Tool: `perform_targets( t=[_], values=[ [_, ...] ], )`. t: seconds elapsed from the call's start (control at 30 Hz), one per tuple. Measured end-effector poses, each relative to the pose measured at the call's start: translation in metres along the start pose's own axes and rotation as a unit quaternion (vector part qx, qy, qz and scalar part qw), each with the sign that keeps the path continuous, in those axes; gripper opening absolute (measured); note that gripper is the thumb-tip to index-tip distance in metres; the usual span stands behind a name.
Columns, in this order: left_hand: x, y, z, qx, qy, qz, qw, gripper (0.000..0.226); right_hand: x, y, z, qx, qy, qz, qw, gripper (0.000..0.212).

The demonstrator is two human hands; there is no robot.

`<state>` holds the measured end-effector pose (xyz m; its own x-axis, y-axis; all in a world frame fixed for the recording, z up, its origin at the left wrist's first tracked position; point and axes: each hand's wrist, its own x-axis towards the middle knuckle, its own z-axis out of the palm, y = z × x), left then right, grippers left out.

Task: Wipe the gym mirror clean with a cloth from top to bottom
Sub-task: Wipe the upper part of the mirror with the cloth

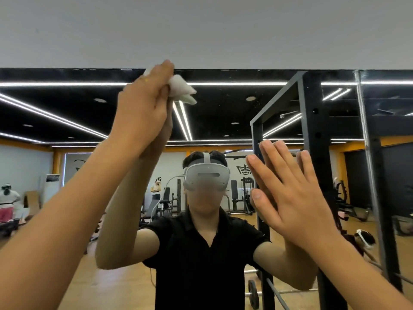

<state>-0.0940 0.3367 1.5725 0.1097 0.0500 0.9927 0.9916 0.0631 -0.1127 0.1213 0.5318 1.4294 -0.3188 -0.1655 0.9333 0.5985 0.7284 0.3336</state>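
Forearms reach up from both lower corners. Left hand is raised high, its fingers curled round a crumpled white cloth. The cloth sticks out to the right of those fingers and meets the mirror at its very top edge. Right hand, lower and to the right of the left hand, lies flat against the glass with fingers straight and spread, holding nothing. Just past that hand, to its right, stands a black steel rack. Between the hands the glass reflects a person in a black shirt wearing a grey headset, with gym machines farther back.
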Motion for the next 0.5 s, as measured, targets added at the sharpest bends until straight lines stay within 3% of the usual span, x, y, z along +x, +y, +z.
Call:
perform_targets(
  t=[0.2,0.33,0.5],
  values=[
    [0.008,0.073,0.049,-0.009,-0.07,0.076,0.995,0.045,-0.001,0.002,0.0,0.002,-0.006,0.0,1.0,0.063],
    [-0.02,0.066,0.053,-0.016,-0.1,0.134,0.986,0.054,-0.001,0.001,-0.001,0.002,-0.004,-0.002,1.0,0.062],
    [-0.046,0.042,0.037,-0.018,-0.077,0.095,0.992,0.047,-0.001,0.0,-0.001,0.002,-0.008,0.002,1.0,0.062]
  ],
)
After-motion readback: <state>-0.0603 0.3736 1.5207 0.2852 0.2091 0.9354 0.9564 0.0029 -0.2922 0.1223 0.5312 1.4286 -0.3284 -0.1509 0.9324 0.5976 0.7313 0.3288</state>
